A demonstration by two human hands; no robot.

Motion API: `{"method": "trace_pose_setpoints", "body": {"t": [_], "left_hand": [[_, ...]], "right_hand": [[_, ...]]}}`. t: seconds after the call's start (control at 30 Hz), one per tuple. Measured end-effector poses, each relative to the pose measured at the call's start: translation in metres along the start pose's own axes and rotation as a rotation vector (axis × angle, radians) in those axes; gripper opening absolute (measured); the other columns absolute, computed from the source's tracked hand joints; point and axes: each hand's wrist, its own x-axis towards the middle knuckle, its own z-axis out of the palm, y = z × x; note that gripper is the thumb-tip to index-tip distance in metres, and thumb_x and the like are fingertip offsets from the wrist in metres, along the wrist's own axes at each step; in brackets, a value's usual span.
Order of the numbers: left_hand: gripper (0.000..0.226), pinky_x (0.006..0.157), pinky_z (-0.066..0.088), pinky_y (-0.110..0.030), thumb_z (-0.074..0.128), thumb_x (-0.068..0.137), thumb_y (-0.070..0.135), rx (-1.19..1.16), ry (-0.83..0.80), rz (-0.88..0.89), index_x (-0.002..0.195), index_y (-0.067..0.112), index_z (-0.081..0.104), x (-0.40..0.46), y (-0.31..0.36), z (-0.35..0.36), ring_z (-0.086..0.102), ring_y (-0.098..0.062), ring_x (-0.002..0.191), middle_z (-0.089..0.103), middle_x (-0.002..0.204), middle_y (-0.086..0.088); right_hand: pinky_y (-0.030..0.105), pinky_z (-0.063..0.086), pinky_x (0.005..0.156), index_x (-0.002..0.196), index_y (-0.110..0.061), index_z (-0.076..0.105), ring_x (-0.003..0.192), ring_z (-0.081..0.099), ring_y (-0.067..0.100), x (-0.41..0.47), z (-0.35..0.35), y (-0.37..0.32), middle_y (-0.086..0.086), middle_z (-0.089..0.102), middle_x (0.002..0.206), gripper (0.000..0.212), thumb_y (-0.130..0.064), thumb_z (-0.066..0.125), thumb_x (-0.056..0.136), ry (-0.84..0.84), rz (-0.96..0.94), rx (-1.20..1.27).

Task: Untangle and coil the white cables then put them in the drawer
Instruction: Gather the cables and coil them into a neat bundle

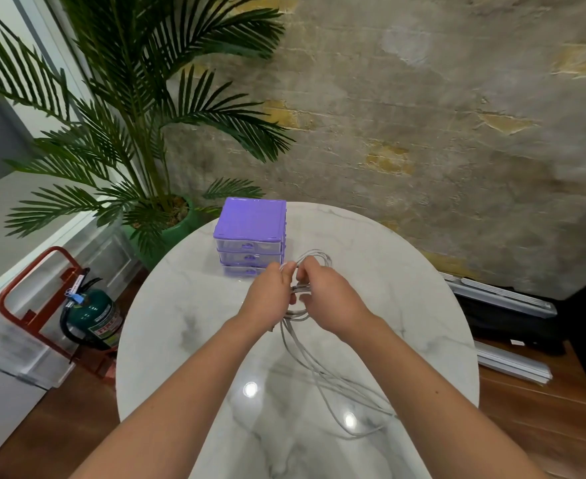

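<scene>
The white cables [322, 369] hang from between my two hands above the round marble table [187, 305]. Loops stick up above my fingers and more loops droop below, with loose strands trailing across the tabletop toward the near right. My left hand [270, 293] grips the bunch from the left. My right hand [326, 295] pinches the same bunch from the right. A small purple drawer unit [251, 233] with three clear drawers, all pushed in, stands at the table's far edge, just behind my left hand.
A potted palm [129, 115] stands behind the table on the left. A green fire extinguisher [92, 316] in a red stand sits on the floor at the left. Long metal rails [505, 299] lie on the floor at the right.
</scene>
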Motion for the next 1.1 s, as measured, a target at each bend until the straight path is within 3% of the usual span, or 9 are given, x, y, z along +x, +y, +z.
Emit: {"method": "trace_pose_setpoints", "body": {"t": [0.1, 0.3, 0.43, 0.6, 0.67, 0.73, 0.87, 0.97, 1.1], "left_hand": [[0.037, 0.066, 0.048, -0.036, 0.03, 0.103, 0.044, -0.049, 0.004, 0.018, 0.088, 0.016, 0.048, 0.0, 0.0, 0.001, 0.06, -0.02, 0.066, 0.065, 0.068, -0.002], [0.038, 0.064, 0.04, -0.035, 0.034, 0.102, 0.043, -0.042, 0.028, 0.014, 0.08, 0.015, 0.046, 0.003, -0.003, -0.003, 0.056, -0.024, 0.073, 0.058, 0.073, -0.003], [0.039, 0.056, 0.035, -0.021, 0.034, 0.103, 0.043, -0.072, 0.028, 0.025, 0.08, 0.014, 0.049, 0.001, -0.013, -0.006, 0.053, -0.014, 0.066, 0.057, 0.068, 0.003], [0.036, 0.05, 0.037, -0.011, 0.036, 0.103, 0.037, -0.192, 0.063, 0.051, 0.076, 0.016, 0.047, -0.006, -0.018, -0.01, 0.051, -0.009, 0.056, 0.057, 0.06, 0.004], [0.036, 0.048, 0.037, -0.011, 0.036, 0.103, 0.039, -0.208, 0.067, 0.05, 0.076, 0.017, 0.047, -0.006, -0.018, -0.011, 0.052, -0.009, 0.056, 0.059, 0.06, 0.005], [0.036, 0.047, 0.037, -0.012, 0.036, 0.103, 0.039, -0.191, 0.077, 0.054, 0.076, 0.019, 0.047, -0.005, -0.017, -0.012, 0.053, -0.008, 0.056, 0.061, 0.062, 0.004], [0.035, 0.047, 0.037, -0.011, 0.035, 0.103, 0.039, -0.178, 0.085, 0.045, 0.08, 0.017, 0.049, -0.002, -0.016, -0.012, 0.054, -0.009, 0.058, 0.059, 0.066, 0.004], [0.034, 0.044, 0.037, -0.012, 0.034, 0.104, 0.038, -0.187, 0.091, 0.014, 0.084, 0.015, 0.05, 0.001, -0.019, -0.015, 0.054, -0.01, 0.057, 0.06, 0.066, 0.004], [0.035, 0.044, 0.036, -0.01, 0.035, 0.104, 0.037, -0.164, 0.102, 0.008, 0.086, 0.011, 0.051, 0.001, -0.018, -0.018, 0.053, -0.009, 0.058, 0.059, 0.064, 0.004]], "right_hand": [[0.039, 0.05, 0.08, 0.109, -0.016, 0.058, 0.097, 0.059, 0.024, 0.003, 0.0, 0.001, 0.004, 0.065, 0.105, 0.023, -0.006, 0.055, 0.089, 0.024, -0.034, -0.082], [0.026, 0.042, 0.076, 0.093, -0.016, 0.068, 0.087, 0.052, 0.017, -0.001, 0.005, 0.007, 0.002, 0.059, 0.092, 0.018, -0.004, 0.056, 0.088, 0.053, -0.098, -0.011], [0.015, 0.039, 0.065, 0.086, -0.017, 0.063, 0.068, 0.051, 0.008, -0.002, -0.004, 0.004, -0.003, 0.058, 0.079, 0.019, 0.002, 0.058, 0.087, 0.0, 0.081, 0.457], [0.03, 0.054, 0.072, 0.084, -0.006, 0.054, 0.069, 0.058, 0.023, -0.003, -0.021, 0.012, 0.012, 0.059, 0.074, 0.025, 0.016, 0.043, 0.087, -0.13, 0.249, 1.287], [0.033, 0.054, 0.075, 0.086, -0.006, 0.053, 0.071, 0.06, 0.025, -0.005, -0.023, 0.017, 0.014, 0.06, 0.075, 0.023, 0.014, 0.042, 0.087, -0.147, 0.248, 1.425], [0.034, 0.053, 0.08, 0.087, -0.008, 0.053, 0.073, 0.059, 0.023, -0.004, -0.021, 0.018, 0.011, 0.06, 0.078, 0.02, 0.011, 0.05, 0.085, -0.148, 0.162, 1.239], [0.035, 0.05, 0.083, 0.086, -0.017, 0.07, 0.08, 0.058, 0.021, -0.004, -0.018, 0.013, 0.006, 0.058, 0.092, 0.02, -0.001, 0.074, 0.075, -0.112, -0.053, 0.543], [0.037, 0.05, 0.083, 0.073, -0.015, 0.068, 0.083, 0.059, 0.022, -0.005, -0.027, 0.011, 0.002, 0.058, 0.09, 0.024, -0.023, 0.089, 0.063, -0.155, -0.123, 0.414], [0.026, 0.037, 0.064, 0.061, -0.01, 0.054, 0.067, 0.046, 0.01, -0.008, -0.03, 0.004, -0.002, 0.051, 0.074, 0.048, -0.047, 0.085, 0.063, -0.169, -0.125, 0.346]]}}
